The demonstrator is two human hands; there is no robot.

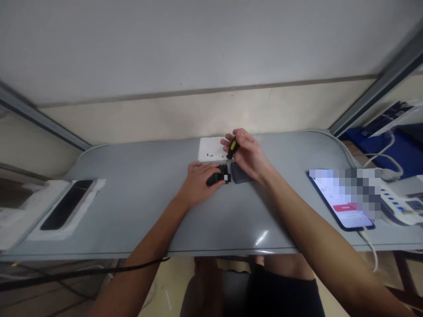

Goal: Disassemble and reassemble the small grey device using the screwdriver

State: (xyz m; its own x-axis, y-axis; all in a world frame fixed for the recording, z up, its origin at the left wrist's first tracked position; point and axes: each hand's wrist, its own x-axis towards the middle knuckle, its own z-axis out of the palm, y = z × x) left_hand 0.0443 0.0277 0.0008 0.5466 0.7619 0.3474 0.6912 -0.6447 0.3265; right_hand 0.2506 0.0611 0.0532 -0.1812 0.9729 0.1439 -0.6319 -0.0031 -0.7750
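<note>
My right hand (247, 152) is closed around a black and yellow screwdriver (233, 147), tilted with its thin shaft pointing down and left. The shaft reaches a small dark device (226, 178) with a white square on it. Over that device lies my left hand (205, 178), its fingers wrapped round it against the table. A dark grey box-like part (240, 173) sits under my right wrist, just right of the device. Behind the hands is a white paper sheet (211, 147) with several tiny dark pieces on it, too small to name surely.
A lit phone (343, 207) with a cable plugged in lies at the right, beside a white power strip (401, 204). At the left, a dark phone (68, 204) rests on white paper. A wall (198, 112) borders the grey table (139, 193) at the back.
</note>
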